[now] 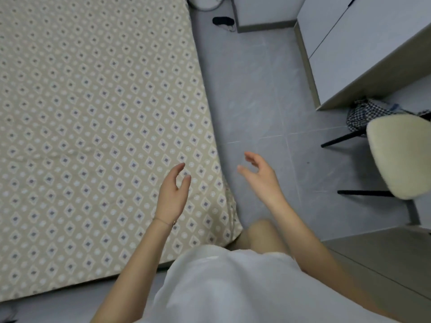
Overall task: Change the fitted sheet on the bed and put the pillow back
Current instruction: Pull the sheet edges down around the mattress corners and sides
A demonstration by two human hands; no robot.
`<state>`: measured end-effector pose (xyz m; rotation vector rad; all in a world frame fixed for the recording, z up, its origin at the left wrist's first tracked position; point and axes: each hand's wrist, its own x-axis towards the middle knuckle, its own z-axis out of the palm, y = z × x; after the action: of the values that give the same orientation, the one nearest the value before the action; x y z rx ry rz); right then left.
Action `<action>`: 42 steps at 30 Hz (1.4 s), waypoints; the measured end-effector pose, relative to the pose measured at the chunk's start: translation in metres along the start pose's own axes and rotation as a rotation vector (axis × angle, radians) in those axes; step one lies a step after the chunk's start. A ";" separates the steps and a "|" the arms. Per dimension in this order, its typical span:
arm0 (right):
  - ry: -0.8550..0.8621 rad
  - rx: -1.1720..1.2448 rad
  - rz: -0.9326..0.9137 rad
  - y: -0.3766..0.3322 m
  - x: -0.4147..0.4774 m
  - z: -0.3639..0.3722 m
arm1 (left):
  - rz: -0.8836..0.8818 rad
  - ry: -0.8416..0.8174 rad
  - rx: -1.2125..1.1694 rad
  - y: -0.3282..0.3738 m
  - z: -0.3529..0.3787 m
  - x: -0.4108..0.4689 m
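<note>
While both hands hang empty and loosely open, left hand (173, 194) over the fitted sheet (93, 113), right hand (261, 178) over the floor (256, 89), the sheet lies flat on the bed (229, 213); best to grip its near corner low, under the hem; no pillow shows.

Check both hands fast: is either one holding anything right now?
Left hand: open, fingers relaxed, holding nothing, above the patterned sheet.
Right hand: open, fingers loosely curved, holding nothing, over the floor.
</note>
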<state>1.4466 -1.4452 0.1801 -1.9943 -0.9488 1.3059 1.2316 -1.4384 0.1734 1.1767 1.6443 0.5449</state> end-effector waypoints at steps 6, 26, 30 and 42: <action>-0.186 -0.171 -0.037 0.004 0.066 -0.038 | -0.110 0.164 -0.022 0.008 0.049 0.039; -1.168 -0.722 -0.410 -0.001 0.149 -0.055 | -0.573 1.071 -0.579 0.047 0.252 -0.043; -1.237 -0.844 -0.518 0.031 0.141 -0.051 | -0.636 1.207 -0.702 0.013 0.292 -0.062; -1.606 -1.167 -0.628 0.139 0.147 0.034 | -0.963 1.570 -0.786 -0.071 0.386 -0.042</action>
<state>1.4895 -1.4059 -0.0162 -0.3892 -3.2134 2.0021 1.5487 -1.5751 -0.0177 -0.9828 2.4618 1.3964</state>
